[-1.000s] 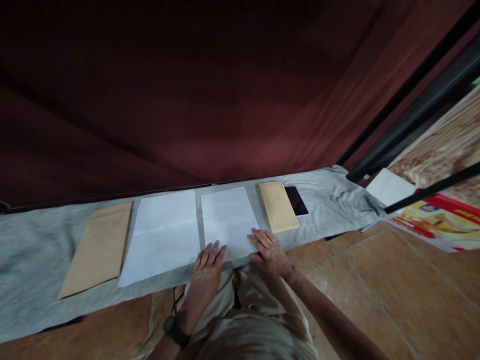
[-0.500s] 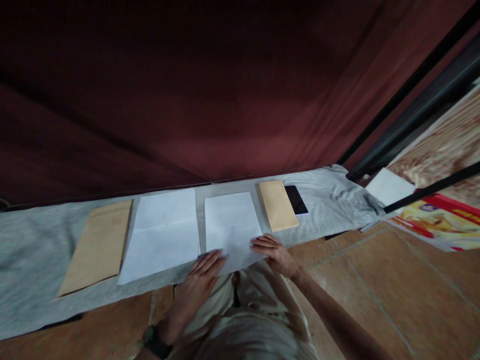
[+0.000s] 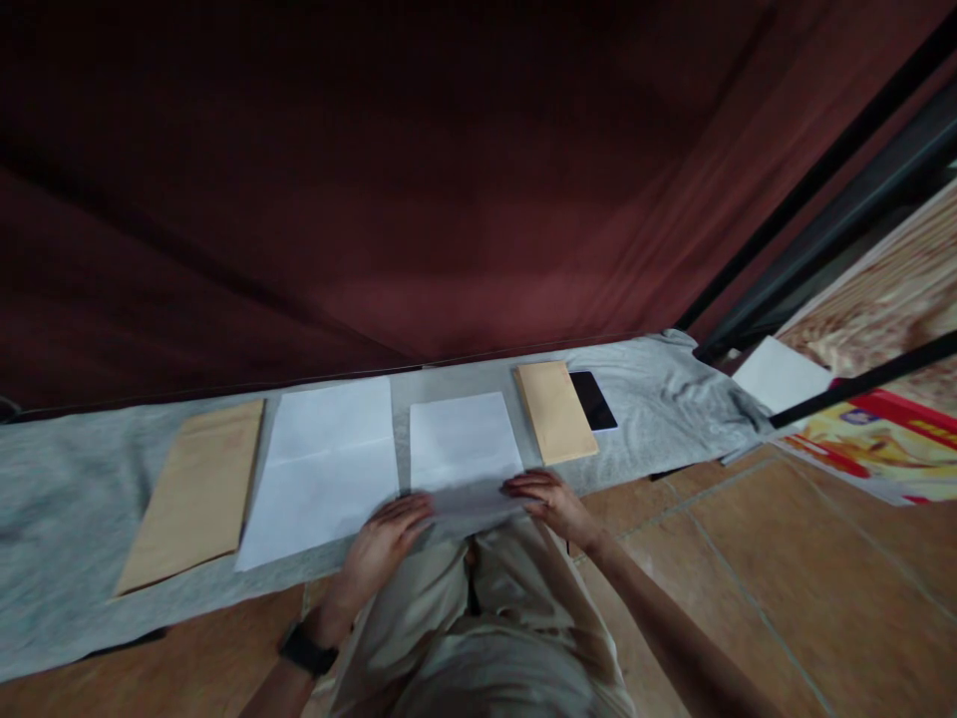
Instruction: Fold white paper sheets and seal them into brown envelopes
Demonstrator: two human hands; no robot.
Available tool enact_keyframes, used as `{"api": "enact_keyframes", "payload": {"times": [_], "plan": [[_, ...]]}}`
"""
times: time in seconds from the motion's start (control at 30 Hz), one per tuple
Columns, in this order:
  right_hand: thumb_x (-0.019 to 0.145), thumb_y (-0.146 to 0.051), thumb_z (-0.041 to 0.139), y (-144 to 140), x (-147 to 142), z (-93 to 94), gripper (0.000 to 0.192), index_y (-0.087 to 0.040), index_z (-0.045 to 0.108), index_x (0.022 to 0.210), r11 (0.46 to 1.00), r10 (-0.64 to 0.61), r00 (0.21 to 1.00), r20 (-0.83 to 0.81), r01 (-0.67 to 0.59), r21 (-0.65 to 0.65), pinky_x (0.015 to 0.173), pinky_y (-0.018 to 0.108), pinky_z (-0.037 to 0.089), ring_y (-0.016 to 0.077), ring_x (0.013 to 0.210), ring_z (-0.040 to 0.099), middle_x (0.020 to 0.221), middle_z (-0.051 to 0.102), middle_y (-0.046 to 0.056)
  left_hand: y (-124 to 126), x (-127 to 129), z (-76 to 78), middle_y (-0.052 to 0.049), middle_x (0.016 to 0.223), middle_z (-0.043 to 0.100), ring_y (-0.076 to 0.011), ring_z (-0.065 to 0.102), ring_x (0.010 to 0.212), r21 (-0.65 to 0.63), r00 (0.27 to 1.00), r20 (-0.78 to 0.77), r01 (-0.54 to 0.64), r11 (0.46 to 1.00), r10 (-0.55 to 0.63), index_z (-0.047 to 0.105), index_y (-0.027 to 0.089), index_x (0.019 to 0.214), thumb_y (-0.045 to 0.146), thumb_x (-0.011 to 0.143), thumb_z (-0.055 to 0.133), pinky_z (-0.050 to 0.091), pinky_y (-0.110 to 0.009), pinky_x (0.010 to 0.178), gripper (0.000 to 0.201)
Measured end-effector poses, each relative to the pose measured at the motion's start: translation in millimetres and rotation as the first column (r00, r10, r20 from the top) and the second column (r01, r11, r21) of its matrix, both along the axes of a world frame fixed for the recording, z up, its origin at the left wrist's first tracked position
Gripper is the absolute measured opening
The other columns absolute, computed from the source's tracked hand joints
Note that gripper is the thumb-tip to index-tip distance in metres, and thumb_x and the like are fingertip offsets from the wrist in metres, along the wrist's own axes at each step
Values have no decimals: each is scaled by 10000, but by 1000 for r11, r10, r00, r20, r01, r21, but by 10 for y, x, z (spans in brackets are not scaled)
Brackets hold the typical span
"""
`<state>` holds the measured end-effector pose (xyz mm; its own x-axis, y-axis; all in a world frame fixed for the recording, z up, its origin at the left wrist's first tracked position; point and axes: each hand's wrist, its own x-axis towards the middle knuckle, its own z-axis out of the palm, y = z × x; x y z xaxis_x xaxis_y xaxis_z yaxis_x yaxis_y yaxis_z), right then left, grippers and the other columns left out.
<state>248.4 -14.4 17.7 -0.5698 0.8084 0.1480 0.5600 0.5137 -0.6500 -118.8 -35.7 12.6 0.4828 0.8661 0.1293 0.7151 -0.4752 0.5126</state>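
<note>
A white sheet of paper (image 3: 465,439) lies in front of me, its near edge raised and blurred, in shadow. My left hand (image 3: 390,538), with a dark watch on the wrist, grips the near left corner, fingers curled together. At the near right corner my right hand (image 3: 551,501) pinches the sheet, its fingers bent over the edge; the thumb is mostly hidden. Left of this sheet lies a larger stack or sheet of white paper (image 3: 325,464), flat, with a faint crease across it.
A large brown envelope (image 3: 194,489) lies at the left and a stack of smaller brown envelopes (image 3: 557,411) at the right, beside a dark phone or tablet (image 3: 594,401). Grey cloth (image 3: 658,399) covers the bench. A dark red curtain (image 3: 449,219) hangs behind; black bars (image 3: 814,189) stand right.
The near edge of the sheet has come up between my hands. My left hand has shifted slightly left and its fingers have curled onto the paper; both hands were flatter on it before.
</note>
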Motion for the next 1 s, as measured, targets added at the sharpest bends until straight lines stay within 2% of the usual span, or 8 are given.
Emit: {"api": "enact_keyframes", "payload": {"times": [0.13,0.23,0.3,0.43,0.53,0.73,0.87,1.0], "plan": [[1018,-317,550,67,-84,60,251,-250,756,1144,977,-202,979,26,203,-71,983,353,552,221,1083,717,1130,784,42,101,58,86,-48,1313,723,-225,651,1252,-44,990,88,-108,993,112,757,264,1154,255,925,533,515,-426,1108,320],[1005,-373,556,134,-181,47,271,-196,756,1051,901,-413,911,-13,406,-155,816,323,579,236,926,739,973,792,63,201,140,154,-70,1093,791,-245,729,1055,-161,946,126,-276,947,297,776,224,1006,397,932,552,577,-379,971,293],[1000,-393,542,195,-251,34,293,-184,745,1009,858,-492,869,-47,474,-198,751,302,563,227,856,727,889,779,57,280,185,187,-70,988,795,-244,739,953,-237,907,147,-355,905,394,760,208,947,453,915,561,585,-352,884,317],[1015,-426,488,331,-392,50,334,-193,702,909,806,-579,815,-17,569,-166,676,260,496,198,756,680,761,718,34,438,249,234,-43,871,763,-207,702,824,-295,852,174,-433,852,493,707,205,952,477,907,530,542,-312,794,328],[1025,-434,471,404,-501,86,333,-210,670,880,757,-642,764,57,644,-108,638,246,445,189,710,659,711,679,21,534,294,269,-6,744,684,-173,614,699,-252,842,125,-485,838,525,636,221,830,467,915,502,472,-275,690,293],[1027,-396,442,476,-658,110,289,-207,660,1016,691,-710,698,91,716,-96,624,256,420,201,699,658,712,674,19,678,369,323,36,632,527,-144,511,623,-181,806,-10,-584,791,592,478,240,702,411,944,492,364,-252,639,297],[1015,-363,415,539,-689,113,305,-210,671,955,660,-737,670,91,742,-120,646,264,438,202,712,658,740,690,26,755,399,355,28,655,551,-147,525,633,-152,785,-99,-620,770,612,504,235,731,384,968,499,343,-255,640,280],[1030,-321,435,596,-725,116,277,-209,681,969,643,-745,646,165,762,-77,655,261,453,209,765,700,810,737,55,808,450,432,-3,714,641,-170,601,689,-134,750,-232,-655,744,619,583,230,801,408,993,490,340,-264,637,277]]}}
